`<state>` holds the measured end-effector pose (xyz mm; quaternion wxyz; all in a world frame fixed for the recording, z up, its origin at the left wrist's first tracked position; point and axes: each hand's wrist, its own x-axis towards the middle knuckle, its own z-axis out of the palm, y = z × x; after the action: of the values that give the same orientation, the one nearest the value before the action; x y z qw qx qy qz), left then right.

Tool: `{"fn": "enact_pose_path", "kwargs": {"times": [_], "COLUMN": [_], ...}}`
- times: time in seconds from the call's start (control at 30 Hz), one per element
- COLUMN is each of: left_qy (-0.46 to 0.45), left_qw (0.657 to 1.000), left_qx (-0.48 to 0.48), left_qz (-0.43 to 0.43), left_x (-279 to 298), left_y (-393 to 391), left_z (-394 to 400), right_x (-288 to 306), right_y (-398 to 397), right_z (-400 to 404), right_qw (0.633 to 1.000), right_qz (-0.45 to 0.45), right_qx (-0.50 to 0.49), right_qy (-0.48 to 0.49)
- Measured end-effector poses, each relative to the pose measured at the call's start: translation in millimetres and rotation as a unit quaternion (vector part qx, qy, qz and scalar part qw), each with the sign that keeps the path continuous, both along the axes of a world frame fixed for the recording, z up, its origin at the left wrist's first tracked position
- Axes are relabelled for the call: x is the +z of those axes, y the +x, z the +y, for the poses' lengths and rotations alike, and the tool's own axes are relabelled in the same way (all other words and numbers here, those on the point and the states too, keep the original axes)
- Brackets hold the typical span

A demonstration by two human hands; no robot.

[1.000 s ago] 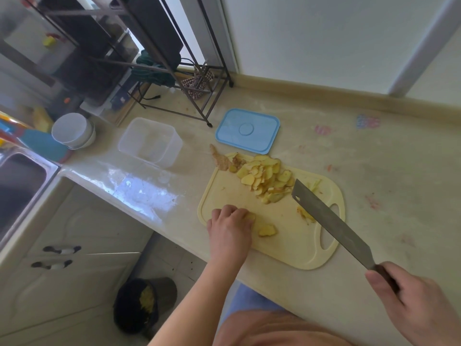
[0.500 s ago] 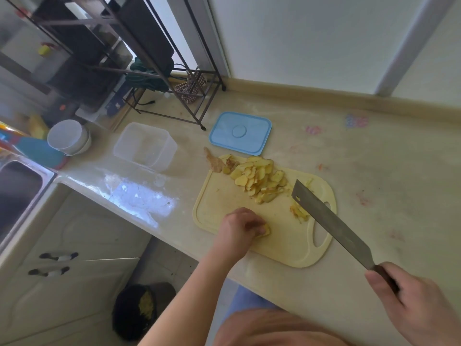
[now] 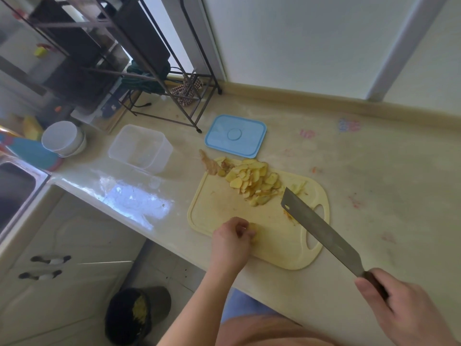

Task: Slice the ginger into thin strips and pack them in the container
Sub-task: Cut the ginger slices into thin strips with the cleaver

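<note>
Gathering a ginger piece on the cutting board while the knife waits raised

The left hand [image 3: 233,237], fingers curled, pinches a small ginger piece [image 3: 252,227] at the board's near edge, probably to set it up for cutting; the right hand [image 3: 396,304] grips the handle of the knife [image 3: 321,229], whose blade slants above the board's handle end, apparently held aside to keep it off the fingers. The cutting board [image 3: 214,203] carries a pile of ginger slices [image 3: 252,181] at its far side, with a peel scrap [image 3: 208,163] at the far corner. The container [image 3: 141,148] stands open just beyond the board, its blue lid [image 3: 235,135] lying beside it, so packing has not begun, though a few pale traces show inside
</note>
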<state>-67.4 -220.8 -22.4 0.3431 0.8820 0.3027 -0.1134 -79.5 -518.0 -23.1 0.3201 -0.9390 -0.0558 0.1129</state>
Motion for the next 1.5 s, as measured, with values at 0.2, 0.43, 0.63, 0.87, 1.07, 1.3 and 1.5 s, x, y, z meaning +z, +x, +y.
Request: {"fn": "enact_pose_path", "kwargs": {"times": [0.2,0.43,0.63,0.87,1.07,1.3,1.5], "left_qy": [0.111,0.248,0.286,0.259,0.024,-0.050,0.017], "left_qw": [0.989,0.918,0.913,0.913,0.959,0.991,0.997], "left_qx": [-0.057,-0.239,-0.283,-0.289,-0.146,0.088,0.039], "left_qz": [-0.074,-0.198,-0.068,-0.122,-0.241,-0.087,-0.060], "left_x": [-0.6,-3.4,2.2,7.3,26.3,0.5,-4.2], "left_y": [-4.9,96.6,126.4,126.9,82.2,-9.2,-13.1], "left_z": [9.2,-11.4,-15.5,-11.7,1.9,26.8,31.9], "right_x": [4.3,11.7,12.3,7.3,4.1,-0.4,2.8], "right_y": [0.7,-7.2,-18.5,-22.4,-19.8,-18.7,-15.8], "right_z": [-5.1,-16.8,-25.3,-30.0,-29.7,-24.0,-20.9], "right_qw": [1.000,0.998,0.994,0.995,0.996,0.998,0.999], "right_qz": [0.008,0.018,0.017,0.009,0.006,0.006,-0.007], "right_qx": [-0.006,-0.055,-0.107,-0.104,-0.090,-0.061,-0.044], "right_qy": [-0.010,0.001,0.009,0.007,0.006,-0.008,-0.017]}}
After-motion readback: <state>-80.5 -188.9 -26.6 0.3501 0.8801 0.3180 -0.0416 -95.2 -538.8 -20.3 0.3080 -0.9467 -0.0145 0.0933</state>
